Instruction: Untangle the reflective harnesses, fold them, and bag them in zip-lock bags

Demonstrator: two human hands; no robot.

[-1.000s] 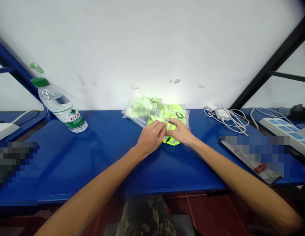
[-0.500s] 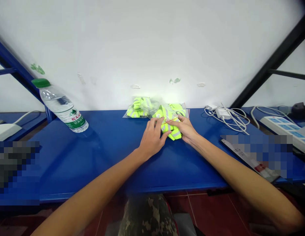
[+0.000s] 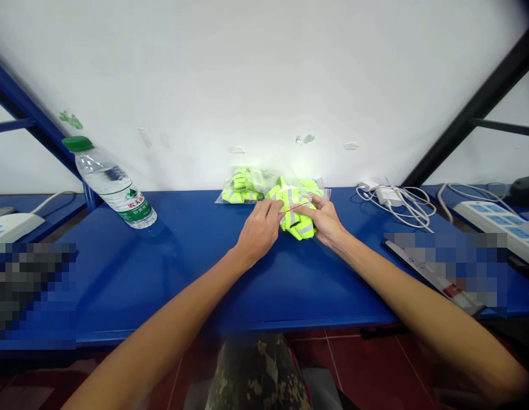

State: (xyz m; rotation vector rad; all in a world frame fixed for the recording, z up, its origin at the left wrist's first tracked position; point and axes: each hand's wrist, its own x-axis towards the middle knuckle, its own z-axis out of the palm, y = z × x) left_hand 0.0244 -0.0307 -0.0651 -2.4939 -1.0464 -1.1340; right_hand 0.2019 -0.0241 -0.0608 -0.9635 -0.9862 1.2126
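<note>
Blue painted steel shelf [image 3: 183,290] filled my remote feed. Taking the hands as the dial's centre, I read it from left to right. A white plastic device [image 3: 12,226] sat far out at nine o'clock, and a green-capped water bottle [image 3: 114,187] stood at ten. At eleven, a clear plastic bag [image 3: 242,185] held bunched lime-yellow fabric against the back edge. My operator's left hand [image 3: 259,233] was narrowed to a pinch, its fingertips on a reflective safety vest [image 3: 298,225] at the dial's centre, near the shelf's back edge. The right hand [image 3: 326,219] pinched the same vest from the other side, and a thin red line [image 3: 296,208] ran between the hands, too fine to identify. I could not tell whether the vest was clear of the plastic. It lay bunched, not flat, and the bagged fabric sat apart from the hands, untouched. A camouflage-patterned knee [image 3: 255,370] showed at six o'clock, a white charger with coiled cables [image 3: 388,196] at two, and a power strip [image 3: 490,222] at three.
</note>
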